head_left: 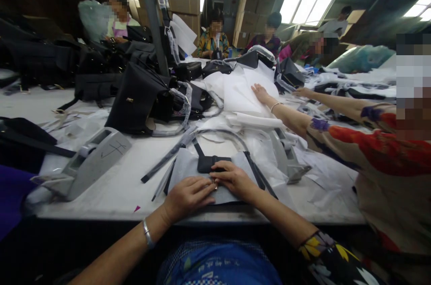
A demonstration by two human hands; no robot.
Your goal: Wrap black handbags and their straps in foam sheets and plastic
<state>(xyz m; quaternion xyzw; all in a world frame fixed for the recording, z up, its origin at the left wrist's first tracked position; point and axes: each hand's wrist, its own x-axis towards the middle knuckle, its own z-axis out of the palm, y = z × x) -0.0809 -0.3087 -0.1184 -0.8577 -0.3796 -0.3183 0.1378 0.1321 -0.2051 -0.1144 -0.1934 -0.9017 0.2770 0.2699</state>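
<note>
A black handbag (171, 173) lies flat before me at the table's front edge, its front covered by a grey sheet (183, 166). Its long handle, wrapped in clear film, curves away behind it. Across the bag's middle runs a black strap tab (204, 164). My left hand (190, 193) and my right hand (232, 179) meet over the bag's lower middle, fingers closed around a small metal clasp (215, 181). The fingertips partly hide that clasp. My right fingers also press against the lower edge of the tab.
Grey tape dispensers (94, 159) stand left and right of the bag. Behind is a finished-looking black handbag (138, 98). At right, a co-worker's hand (261, 93) rests on white paper sheets (240, 92). More black bags, loose film and seated people surround the table.
</note>
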